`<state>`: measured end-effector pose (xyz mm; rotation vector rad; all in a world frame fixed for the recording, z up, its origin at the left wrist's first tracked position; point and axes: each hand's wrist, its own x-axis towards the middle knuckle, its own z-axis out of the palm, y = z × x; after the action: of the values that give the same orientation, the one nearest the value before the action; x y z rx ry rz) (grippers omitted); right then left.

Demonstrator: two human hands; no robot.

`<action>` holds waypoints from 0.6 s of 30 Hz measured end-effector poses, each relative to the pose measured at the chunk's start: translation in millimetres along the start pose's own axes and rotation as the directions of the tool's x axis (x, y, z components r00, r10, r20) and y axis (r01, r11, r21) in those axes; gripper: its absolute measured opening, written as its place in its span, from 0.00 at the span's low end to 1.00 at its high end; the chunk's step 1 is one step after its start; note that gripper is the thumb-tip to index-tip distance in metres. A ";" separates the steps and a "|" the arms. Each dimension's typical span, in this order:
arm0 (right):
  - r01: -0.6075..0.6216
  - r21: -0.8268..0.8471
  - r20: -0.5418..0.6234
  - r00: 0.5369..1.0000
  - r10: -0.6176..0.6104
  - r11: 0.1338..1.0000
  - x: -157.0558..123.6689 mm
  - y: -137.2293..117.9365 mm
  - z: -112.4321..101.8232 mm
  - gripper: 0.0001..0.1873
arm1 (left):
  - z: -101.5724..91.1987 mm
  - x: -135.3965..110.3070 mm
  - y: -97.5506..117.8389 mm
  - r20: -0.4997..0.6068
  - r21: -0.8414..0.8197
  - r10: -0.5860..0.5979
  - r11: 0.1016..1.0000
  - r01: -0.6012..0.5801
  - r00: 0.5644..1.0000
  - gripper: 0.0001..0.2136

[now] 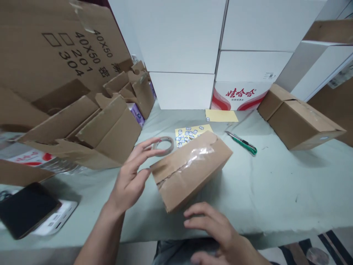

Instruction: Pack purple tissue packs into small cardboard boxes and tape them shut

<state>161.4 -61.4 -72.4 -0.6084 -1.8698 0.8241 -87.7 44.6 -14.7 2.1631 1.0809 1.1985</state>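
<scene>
A small brown cardboard box (190,169), taped along its top seam, lies tilted on the pale green table (275,191). My left hand (132,176) is open, fingers spread, its thumb against the box's left end and its fingertips touching a roll of tape (164,144) behind it. My right hand (212,228) is open and flat near the table's front edge, fingertips just below the box's near corner, holding nothing.
A green utility knife (242,142) and two yellow sticker sheets (191,133) lie behind the box. Another brown box (298,119) sits right. Open cardboard cartons (91,125) crowd the left, white cartons (220,55) the back. A dark phone (24,209) rests front left.
</scene>
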 end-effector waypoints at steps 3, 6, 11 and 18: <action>-0.182 -0.141 -0.335 0.934 0.126 0.973 -4.9 5.8 -28.8 0.13 | 19.9 -0.4 36.3 0.081 0.255 0.033 0.965 -0.053 0.996 0.22; -0.438 -0.196 -0.634 0.739 0.227 0.877 -12.3 29.1 -63.3 0.16 | 54.6 6.0 64.7 0.273 0.475 -0.094 0.879 -0.049 0.957 0.43; -0.547 -0.192 -0.383 0.806 0.451 0.815 -10.8 60.9 -82.1 0.22 | 64.7 41.8 71.9 0.393 0.726 -0.463 0.686 0.041 0.794 0.57; -0.476 -0.061 -0.305 0.846 0.438 0.877 -2.4 59.4 -74.4 0.18 | 28.2 57.7 45.4 0.458 0.723 -0.524 0.690 0.042 0.718 0.57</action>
<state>233.5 -4.1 -96.4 -1.2297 -1.5399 0.8616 -26.2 63.6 30.6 2.4331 1.5978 -0.2027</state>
